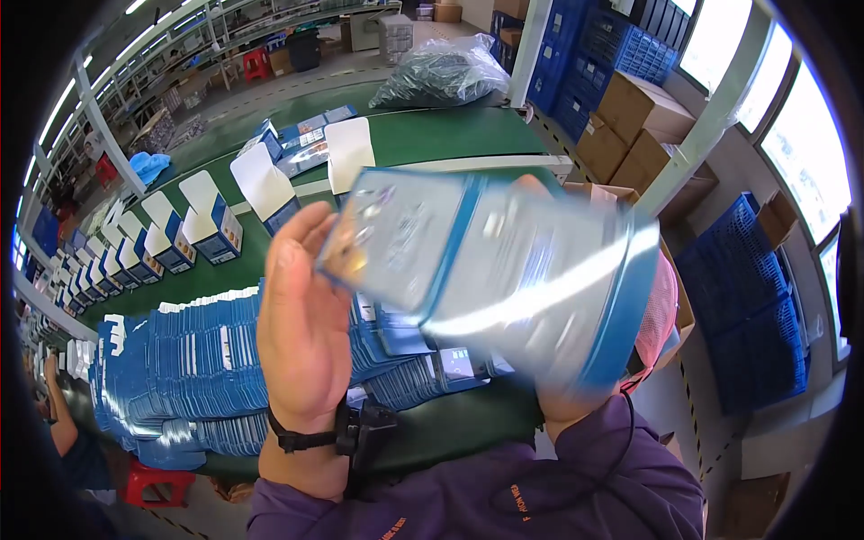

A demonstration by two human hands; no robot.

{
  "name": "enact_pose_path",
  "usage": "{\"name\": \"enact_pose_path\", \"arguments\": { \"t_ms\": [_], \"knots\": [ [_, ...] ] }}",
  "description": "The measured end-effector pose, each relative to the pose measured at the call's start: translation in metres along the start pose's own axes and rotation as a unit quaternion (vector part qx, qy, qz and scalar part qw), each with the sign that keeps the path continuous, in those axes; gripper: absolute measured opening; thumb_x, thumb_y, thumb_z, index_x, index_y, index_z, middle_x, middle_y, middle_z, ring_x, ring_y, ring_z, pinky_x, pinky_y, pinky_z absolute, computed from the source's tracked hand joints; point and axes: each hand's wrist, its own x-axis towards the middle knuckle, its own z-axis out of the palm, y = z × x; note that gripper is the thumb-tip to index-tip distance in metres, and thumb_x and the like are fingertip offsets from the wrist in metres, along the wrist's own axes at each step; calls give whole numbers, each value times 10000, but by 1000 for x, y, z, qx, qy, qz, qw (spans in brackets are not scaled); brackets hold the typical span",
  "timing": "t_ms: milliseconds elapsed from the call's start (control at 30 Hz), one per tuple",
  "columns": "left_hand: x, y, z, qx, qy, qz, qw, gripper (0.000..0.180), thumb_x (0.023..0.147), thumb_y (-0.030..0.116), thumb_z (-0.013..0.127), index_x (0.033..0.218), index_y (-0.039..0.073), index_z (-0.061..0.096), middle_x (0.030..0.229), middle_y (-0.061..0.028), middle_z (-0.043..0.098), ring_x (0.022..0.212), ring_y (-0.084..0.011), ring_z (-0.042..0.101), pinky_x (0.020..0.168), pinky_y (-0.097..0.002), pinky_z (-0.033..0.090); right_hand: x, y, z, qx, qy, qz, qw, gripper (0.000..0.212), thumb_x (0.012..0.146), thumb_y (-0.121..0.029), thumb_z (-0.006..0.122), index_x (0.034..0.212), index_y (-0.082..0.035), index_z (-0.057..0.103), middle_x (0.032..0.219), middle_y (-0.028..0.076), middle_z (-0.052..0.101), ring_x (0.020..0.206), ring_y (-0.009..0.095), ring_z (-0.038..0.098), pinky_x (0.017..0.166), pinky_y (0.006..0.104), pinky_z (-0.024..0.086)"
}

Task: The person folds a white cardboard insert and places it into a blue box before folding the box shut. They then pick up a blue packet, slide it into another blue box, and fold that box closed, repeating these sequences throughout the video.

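Nearest the camera, tilted above the green work surface (441, 441): printed carton (531, 288), glossy, pale grey with blue bands, motion-blurred and crossed by a bright streak of glare. Beneath it, that work surface, smooth, stretching away to the upper left; bounded on its far side by a pale rail (531, 165), with one open strip along its near edge beside the purple sleeves (612, 459) and another between stacks and standing boxes. Right of the work surface, past a floor aisle: stacked blue plastic crates (742, 306), lattice-sided. Over its near left part: long ranks of flat cartons (198, 360), blue, thin, packed edge to edge. Beyond its rail: plastic bag (441, 72), translucent and crinkled. Along its far left part: row of open boxes (220, 236), blue and square-cornered, with white flaps raised. Above its middle: left hand (310, 333), palm turned inward, loosely spread by the carton's left end; touching or not, impossible to tell. Above its right end: right hand (560, 407), mostly hidden behind the carton, clamped on it. Around the left wrist: black strap (299, 441).
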Motion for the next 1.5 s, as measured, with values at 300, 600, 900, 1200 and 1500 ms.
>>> {"name": "enact_pose_path", "arguments": {
  "t_ms": [300,600,900,1200,1500],
  "knots": [
    [0,6,-3,138,-2,193,972,625,928,219,592,1460,-20,369,1427,-234,477,1344,-340,457,1117,-470,372,133,136,-110,-503,140,161,838,415,915,-277,602,1057,109,655,831,193,710,574,273,677,618,374,538],
    [-1,11,-5,121,-13,206,971,585,925,156,526,1445,-52,359,1422,-271,481,1370,-376,445,1149,-506,335,43,91,-57,-472,34,283,834,572,900,-441,700,1208,40,668,1137,263,686,1054,365,668,933,414,519],
    [-10,-5,7,192,-85,147,967,530,887,92,633,1379,-19,468,1367,-163,527,1314,-268,488,1123,-431,352,-5,79,-52,-558,221,81,796,456,833,-333,768,1162,-23,707,1411,298,521,1243,361,571,1027,383,465],
    [-11,-2,4,237,-122,144,953,447,885,50,651,1314,-27,546,1365,-126,546,1314,-224,485,1132,-407,332,-2,64,-42,-492,14,323,808,420,845,-303,764,1152,-21,711,1250,248,652,1118,359,644,971,388,501],
    [-13,5,-1,202,-106,152,962,476,889,37,643,1343,-33,517,1371,-134,550,1310,-234,493,1128,-414,335,-23,87,-53,-534,139,245,797,432,833,-255,771,1174,-2,693,1159,174,701,1027,307,681,910,367,529]
  ]
}}
